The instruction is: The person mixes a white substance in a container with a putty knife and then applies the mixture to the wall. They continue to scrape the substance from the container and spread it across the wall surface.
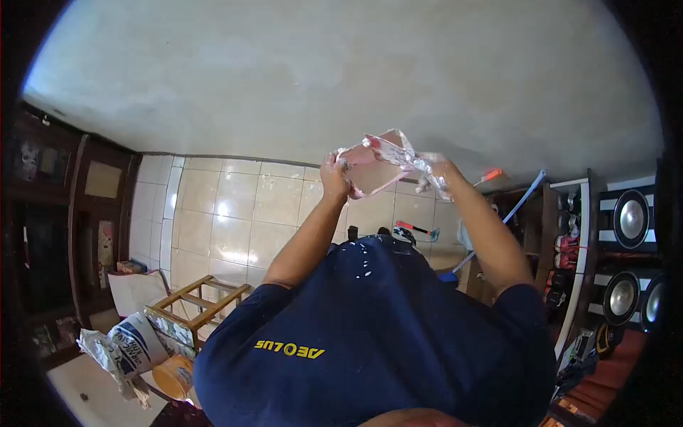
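A pinkish, open-topped container (370,178) smeared with white paste is held up in front of the wall (341,78). My left hand (334,176) grips its left rim, fingers wrapped round the edge. At its right side my right hand (435,174), coated in white paste, is closed on a paste-covered tool (388,151) that lies across the container's top. The exact kind of tool is hard to make out under the paste.
Below is a tiled floor (238,206). A wooden stool (203,306), a white sack (135,341) and an orange bucket (173,377) stand at lower left. On the right are a blue pole (523,199), an orange-handled tool (491,174), shelves and speakers (631,220).
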The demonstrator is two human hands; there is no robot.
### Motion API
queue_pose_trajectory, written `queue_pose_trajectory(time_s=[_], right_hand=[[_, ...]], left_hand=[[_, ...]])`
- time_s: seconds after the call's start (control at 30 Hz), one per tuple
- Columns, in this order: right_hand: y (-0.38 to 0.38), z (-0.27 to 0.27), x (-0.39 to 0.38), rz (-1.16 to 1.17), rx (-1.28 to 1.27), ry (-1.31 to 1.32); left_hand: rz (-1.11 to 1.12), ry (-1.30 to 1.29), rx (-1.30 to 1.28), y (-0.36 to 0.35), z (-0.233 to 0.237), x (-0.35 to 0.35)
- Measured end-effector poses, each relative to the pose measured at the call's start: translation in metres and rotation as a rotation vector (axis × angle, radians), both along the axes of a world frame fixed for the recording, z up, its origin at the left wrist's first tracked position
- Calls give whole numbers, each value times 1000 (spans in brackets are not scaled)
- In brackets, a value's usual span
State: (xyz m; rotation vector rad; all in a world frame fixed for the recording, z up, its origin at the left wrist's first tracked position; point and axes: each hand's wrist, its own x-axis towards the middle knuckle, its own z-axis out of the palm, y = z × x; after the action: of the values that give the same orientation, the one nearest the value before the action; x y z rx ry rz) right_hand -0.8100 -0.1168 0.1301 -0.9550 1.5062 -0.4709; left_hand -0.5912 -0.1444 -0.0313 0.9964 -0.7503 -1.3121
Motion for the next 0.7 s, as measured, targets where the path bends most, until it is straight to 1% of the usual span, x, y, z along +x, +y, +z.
queue_pose_trajectory(time_s=[0.03,0.07,0.1,0.17,0.2,0.23,0.27,0.3,0.33,0.37,0.4,0.43,0.47,0.57,0.6,0.63,0.7], right_hand=[[3,-12,-5,-182,83,-299],[8,-26,-13,-219,116,-480],[10,-39,-12,-212,120,-480],[16,-58,-14,-357,128,-780],[24,-61,-12,-396,122,-906],[27,-70,-9,-403,119,-911],[29,-83,-4,-487,71,-717],[32,-86,3,-566,25,-521],[38,-87,8,-626,-20,-567],[42,-86,10,-636,-22,-573],[44,-86,10,-677,-33,-656],[47,-85,10,-719,-44,-739],[50,-85,10,-732,-50,-746],[60,-82,6,-716,-234,-862],[60,-88,0,-719,-231,-915],[60,-84,0,-728,-228,-921],[57,-79,-3,-651,-345,-991]], left_hand=[[12,5,0,0,0,1],[13,16,2,1,-1,-1],[10,24,5,1,-1,0],[10,8,-12,-3,-13,1],[16,-48,-7,-4,-15,1],[19,-105,-1,-2,-2,1],[9,-41,42,3,11,0],[0,-45,42,2,9,0],[7,-102,22,1,5,1],[12,-159,2,-1,2,2],[2,-165,-2,-2,0,1],[-13,-53,34,-3,-2,1],[-29,60,70,-5,-4,1],[-47,108,123,-1,18,2],[-79,32,91,-5,2,5],[-86,25,95,-10,-10,6],[-117,59,250,-20,-28,5]])
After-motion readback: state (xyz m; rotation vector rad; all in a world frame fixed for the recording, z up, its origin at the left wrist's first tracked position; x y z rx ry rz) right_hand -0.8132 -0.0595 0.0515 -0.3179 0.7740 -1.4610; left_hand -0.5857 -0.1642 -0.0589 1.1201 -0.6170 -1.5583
